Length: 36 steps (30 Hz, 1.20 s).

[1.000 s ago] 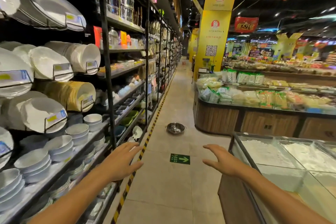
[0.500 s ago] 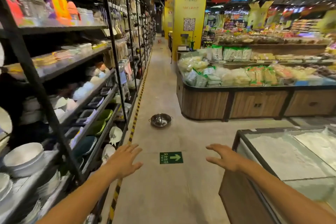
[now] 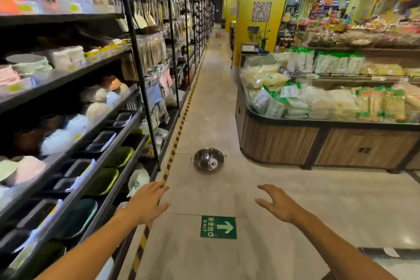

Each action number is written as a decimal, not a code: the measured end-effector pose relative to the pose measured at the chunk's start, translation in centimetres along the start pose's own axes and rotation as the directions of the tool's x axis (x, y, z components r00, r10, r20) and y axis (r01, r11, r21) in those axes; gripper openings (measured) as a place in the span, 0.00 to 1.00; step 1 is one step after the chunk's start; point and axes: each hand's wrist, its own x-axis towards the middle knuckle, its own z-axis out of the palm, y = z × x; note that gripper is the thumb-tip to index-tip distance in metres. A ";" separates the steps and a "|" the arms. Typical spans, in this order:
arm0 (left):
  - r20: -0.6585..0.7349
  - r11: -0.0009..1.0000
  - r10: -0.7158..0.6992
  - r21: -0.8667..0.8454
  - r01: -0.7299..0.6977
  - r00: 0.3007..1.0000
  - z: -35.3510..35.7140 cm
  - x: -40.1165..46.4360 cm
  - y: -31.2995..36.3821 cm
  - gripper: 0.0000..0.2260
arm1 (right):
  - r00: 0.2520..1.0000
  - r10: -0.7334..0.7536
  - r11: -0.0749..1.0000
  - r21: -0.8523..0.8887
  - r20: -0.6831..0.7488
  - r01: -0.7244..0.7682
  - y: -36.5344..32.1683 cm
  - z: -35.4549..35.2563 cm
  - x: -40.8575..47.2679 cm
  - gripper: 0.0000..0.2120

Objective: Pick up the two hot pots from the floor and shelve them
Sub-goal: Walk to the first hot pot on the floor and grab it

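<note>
A shiny steel hot pot [image 3: 208, 160] with two small side handles sits upright on the tiled aisle floor, ahead of me. It may be more than one pot nested; I cannot tell. My left hand [image 3: 147, 202] is stretched out, palm down, fingers apart, short of the pot and to its left. My right hand [image 3: 276, 203] is also out in front, fingers spread, below and right of the pot. Neither hand touches anything.
Black shelving [image 3: 127, 120] with bowls, trays and plates lines the left, edged by yellow-black floor tape [image 3: 179, 129]. A wooden produce stand [image 3: 284, 141] with bagged food stands right. A green exit arrow sticker [image 3: 218, 227] lies on the floor between my hands.
The view has moved forward down the aisle and tilted down; the pot is nearer. Both hands stay open and held out in front.
</note>
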 end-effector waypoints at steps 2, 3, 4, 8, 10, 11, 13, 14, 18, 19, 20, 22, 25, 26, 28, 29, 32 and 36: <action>-0.007 1.000 -0.014 -0.018 0.014 1.000 1.1 5.9 -1.6 0.30 | 1.000 0.005 1.000 -0.007 0.009 -0.005 0.7 -0.1 5.9 0.31; -0.007 1.000 -0.018 -0.023 0.018 1.000 1.7 8.8 -2.5 0.30 | 1.000 0.003 1.000 -0.014 0.015 -0.003 1.0 -0.2 9.0 0.31; 0.000 1.000 -0.019 -0.023 0.019 1.000 2.2 11.9 -3.5 0.30 | 1.000 0.006 1.000 -0.017 0.026 -0.005 1.3 -0.4 12.2 0.31; 0.082 0.995 -0.035 -0.086 0.042 0.996 3.5 23.2 -6.8 0.30 | 0.997 0.036 0.999 -0.007 0.072 -0.036 2.1 -1.4 24.1 0.30; 0.094 0.991 -0.030 -0.127 0.041 0.995 3.2 29.0 -8.0 0.30 | 0.995 0.044 0.999 0.006 0.087 -0.045 2.3 -2.3 29.8 0.30; 0.104 0.988 -0.035 -0.148 0.050 0.994 2.9 31.9 -8.6 0.29 | 0.995 0.047 0.999 0.012 0.087 -0.048 2.4 -2.7 32.5 0.30; 0.131 0.984 -0.046 -0.162 0.067 0.990 2.4 37.5 -9.7 0.30 | 0.994 0.059 0.998 0.014 0.088 -0.060 3.0 -3.7 37.8 0.30; 0.147 0.983 -0.045 -0.168 0.070 0.988 2.3 40.1 -10.1 0.31 | 0.993 0.064 0.998 0.016 0.099 -0.066 3.6 -4.1 40.4 0.30; 0.145 0.984 -0.039 -0.167 0.064 0.989 2.4 50.5 -11.6 0.34 | 0.986 0.071 0.996 0.037 0.148 -0.077 6.1 -5.6 51.0 0.31; 0.156 0.985 -0.049 -0.155 0.074 0.987 2.4 53.3 -12.0 0.32 | 0.986 0.068 0.996 0.041 0.154 -0.075 6.9 -6.0 54.1 0.31; 0.161 0.984 -0.062 -0.158 0.087 0.985 2.5 56.2 -12.4 0.33 | 0.985 0.058 0.997 0.047 0.161 -0.066 7.6 -6.3 57.2 0.31; 0.174 0.982 -0.090 -0.149 0.117 0.981 2.7 61.9 -13.0 0.38 | 0.984 0.033 0.998 0.049 0.176 -0.043 8.9 -6.7 63.8 0.31; 0.220 0.972 -0.153 -0.140 0.187 0.963 2.9 69.6 -13.9 0.31 | 0.980 0.015 0.997 0.072 0.200 -0.030 10.3 -7.7 73.6 0.30; 0.223 0.967 -0.182 -0.133 0.215 0.958 2.9 72.0 -14.3 0.30 | 0.977 0.006 0.997 0.076 0.213 -0.023 10.5 -8.0 76.7 0.30; 0.244 0.960 -0.218 -0.118 0.252 0.945 2.5 76.3 -15.0 0.32 | 0.968 0.003 0.997 0.077 0.252 -0.023 11.0 -8.7 82.3 0.30; 0.246 0.955 -0.232 -0.128 0.269 0.941 2.2 78.2 -15.3 0.37 | 0.963 0.004 0.997 0.069 0.270 -0.023 11.1 -9.1 85.0 0.30; 0.263 0.943 -0.248 -0.154 0.295 0.932 2.2 83.1 -16.8 0.40 | 0.947 0.048 0.995 0.072 0.319 -0.074 11.2 -9.8 91.8 0.30; 0.330 0.907 -0.320 -0.165 0.388 0.888 5.5 91.1 -20.8 0.30 | 0.943 0.089 0.991 0.068 0.320 -0.116 12.0 -7.7 100.5 0.31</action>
